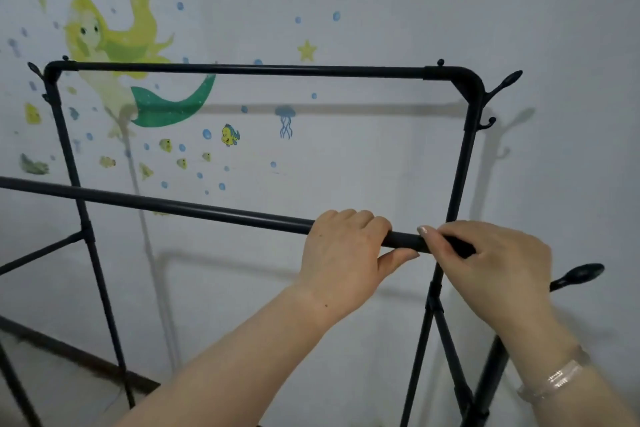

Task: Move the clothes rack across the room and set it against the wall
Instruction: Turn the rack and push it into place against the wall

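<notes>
A black metal clothes rack (242, 70) with two parallel top rails stands right in front of me, close to the wall (381, 156). Its far rail runs across the upper view; its near rail crosses at mid height from the left edge. My left hand (343, 253) is wrapped over the near rail toward its right end. Beside it, my right hand (495, 263) grips the same rail at the corner, thumb on top. Hook pegs stick out at the right corners. No clothes hang on it.
The white wall carries mermaid (114, 45), fish and bubble stickers. A dark skirting strip (69, 354) runs along the floor at lower left. The rack's crossed legs (436, 322) spread at the lower right, near my right forearm with its bracelet.
</notes>
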The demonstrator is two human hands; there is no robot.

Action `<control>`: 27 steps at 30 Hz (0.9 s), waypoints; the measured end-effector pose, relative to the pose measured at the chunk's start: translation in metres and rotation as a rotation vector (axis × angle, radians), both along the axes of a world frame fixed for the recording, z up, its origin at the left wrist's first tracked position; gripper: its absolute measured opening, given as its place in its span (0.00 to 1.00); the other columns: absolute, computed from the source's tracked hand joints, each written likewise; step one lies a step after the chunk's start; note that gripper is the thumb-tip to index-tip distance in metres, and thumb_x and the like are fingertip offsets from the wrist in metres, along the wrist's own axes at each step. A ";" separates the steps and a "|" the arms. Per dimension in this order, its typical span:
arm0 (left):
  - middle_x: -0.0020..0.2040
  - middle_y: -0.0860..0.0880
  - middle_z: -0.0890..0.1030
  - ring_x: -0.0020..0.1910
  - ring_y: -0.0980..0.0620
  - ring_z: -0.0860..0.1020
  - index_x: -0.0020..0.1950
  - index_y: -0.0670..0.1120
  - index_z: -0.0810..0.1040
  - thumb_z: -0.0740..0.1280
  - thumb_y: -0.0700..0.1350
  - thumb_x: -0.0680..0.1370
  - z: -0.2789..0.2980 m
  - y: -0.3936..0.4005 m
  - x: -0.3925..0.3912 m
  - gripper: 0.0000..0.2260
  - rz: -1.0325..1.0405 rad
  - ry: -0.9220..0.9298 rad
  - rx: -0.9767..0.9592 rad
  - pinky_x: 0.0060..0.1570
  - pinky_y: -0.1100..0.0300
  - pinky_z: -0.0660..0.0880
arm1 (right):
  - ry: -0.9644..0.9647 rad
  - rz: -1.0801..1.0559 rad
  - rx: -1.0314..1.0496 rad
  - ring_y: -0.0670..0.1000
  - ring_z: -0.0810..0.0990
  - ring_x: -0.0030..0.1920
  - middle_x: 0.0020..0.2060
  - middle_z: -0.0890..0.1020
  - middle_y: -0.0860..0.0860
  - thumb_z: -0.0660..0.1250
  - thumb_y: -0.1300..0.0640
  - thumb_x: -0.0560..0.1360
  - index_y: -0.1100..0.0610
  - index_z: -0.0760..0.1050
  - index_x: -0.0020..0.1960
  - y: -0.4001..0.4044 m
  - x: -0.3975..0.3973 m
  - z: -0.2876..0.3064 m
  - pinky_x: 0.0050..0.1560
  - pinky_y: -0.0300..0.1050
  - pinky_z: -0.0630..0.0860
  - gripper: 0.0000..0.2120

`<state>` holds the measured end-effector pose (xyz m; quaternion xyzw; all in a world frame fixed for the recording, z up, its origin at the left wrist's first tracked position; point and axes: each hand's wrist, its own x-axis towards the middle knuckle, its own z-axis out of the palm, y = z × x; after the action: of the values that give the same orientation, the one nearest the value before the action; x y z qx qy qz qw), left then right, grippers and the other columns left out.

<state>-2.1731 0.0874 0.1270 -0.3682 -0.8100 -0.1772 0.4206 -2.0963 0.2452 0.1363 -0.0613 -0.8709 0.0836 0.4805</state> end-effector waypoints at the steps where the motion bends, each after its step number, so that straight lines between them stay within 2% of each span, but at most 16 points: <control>1: 0.31 0.50 0.78 0.30 0.48 0.75 0.40 0.45 0.81 0.61 0.62 0.75 -0.001 -0.001 -0.001 0.21 -0.005 -0.008 -0.003 0.35 0.54 0.68 | -0.014 -0.018 -0.001 0.49 0.74 0.28 0.24 0.75 0.43 0.59 0.40 0.77 0.46 0.78 0.31 -0.001 -0.001 0.000 0.28 0.43 0.68 0.20; 2: 0.33 0.50 0.80 0.33 0.47 0.76 0.43 0.45 0.81 0.61 0.62 0.75 0.000 -0.003 -0.002 0.21 -0.016 -0.018 -0.002 0.38 0.54 0.69 | -0.007 -0.025 0.007 0.50 0.77 0.33 0.29 0.78 0.43 0.58 0.39 0.77 0.47 0.80 0.35 -0.002 -0.002 0.000 0.31 0.44 0.70 0.20; 4: 0.44 0.48 0.83 0.44 0.46 0.79 0.54 0.43 0.81 0.60 0.59 0.77 0.000 -0.014 -0.003 0.22 -0.062 -0.034 0.016 0.49 0.53 0.71 | 0.077 0.048 0.047 0.54 0.79 0.49 0.45 0.84 0.49 0.59 0.42 0.79 0.52 0.83 0.48 -0.013 -0.006 0.002 0.46 0.50 0.73 0.18; 6: 0.58 0.45 0.81 0.59 0.45 0.76 0.65 0.41 0.75 0.59 0.56 0.79 0.001 -0.032 -0.008 0.23 -0.101 -0.035 0.066 0.64 0.51 0.65 | 0.115 0.191 0.112 0.59 0.75 0.62 0.59 0.80 0.56 0.58 0.47 0.78 0.57 0.80 0.60 -0.036 -0.013 0.005 0.62 0.56 0.67 0.19; 9: 0.72 0.43 0.70 0.73 0.45 0.64 0.73 0.41 0.67 0.57 0.54 0.79 0.006 -0.080 -0.025 0.26 -0.025 -0.074 0.233 0.72 0.48 0.53 | 0.041 0.356 0.188 0.57 0.63 0.73 0.71 0.70 0.57 0.55 0.49 0.80 0.58 0.71 0.70 -0.093 -0.032 0.015 0.72 0.55 0.55 0.23; 13: 0.79 0.43 0.55 0.77 0.46 0.50 0.77 0.43 0.55 0.56 0.56 0.79 0.007 -0.172 -0.066 0.30 0.243 -0.148 0.438 0.73 0.51 0.43 | -0.111 0.490 0.276 0.55 0.57 0.76 0.75 0.62 0.56 0.51 0.48 0.80 0.58 0.62 0.75 -0.184 -0.072 0.024 0.74 0.50 0.48 0.26; 17: 0.80 0.42 0.47 0.77 0.46 0.44 0.78 0.43 0.49 0.59 0.57 0.79 0.003 -0.282 -0.110 0.34 0.481 -0.224 0.615 0.72 0.51 0.40 | -0.190 0.582 0.409 0.53 0.50 0.77 0.78 0.55 0.56 0.52 0.49 0.81 0.58 0.55 0.77 -0.283 -0.122 0.030 0.74 0.46 0.40 0.27; 21: 0.79 0.40 0.45 0.77 0.46 0.43 0.78 0.40 0.46 0.58 0.59 0.78 0.003 -0.383 -0.154 0.38 0.612 -0.336 0.795 0.72 0.51 0.40 | -0.241 0.630 0.455 0.52 0.43 0.77 0.79 0.48 0.55 0.51 0.48 0.82 0.56 0.48 0.78 -0.375 -0.178 0.036 0.73 0.44 0.36 0.28; 24: 0.79 0.38 0.44 0.77 0.44 0.43 0.78 0.40 0.44 0.60 0.61 0.77 0.005 -0.433 -0.186 0.41 0.652 -0.451 0.893 0.72 0.50 0.42 | -0.284 0.646 0.468 0.52 0.43 0.77 0.79 0.47 0.55 0.51 0.48 0.82 0.56 0.47 0.79 -0.424 -0.212 0.037 0.70 0.42 0.33 0.29; 27: 0.79 0.36 0.43 0.77 0.43 0.43 0.78 0.38 0.43 0.63 0.60 0.75 0.005 -0.465 -0.214 0.44 0.678 -0.569 0.999 0.73 0.50 0.43 | -0.365 0.632 0.478 0.52 0.44 0.77 0.79 0.47 0.55 0.51 0.48 0.82 0.57 0.47 0.78 -0.461 -0.242 0.035 0.70 0.43 0.36 0.29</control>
<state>-2.3876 -0.3772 0.1323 0.2071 -0.7809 -0.4792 0.3431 -2.3382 -0.2162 0.1714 0.3076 -0.9123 0.0106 0.2703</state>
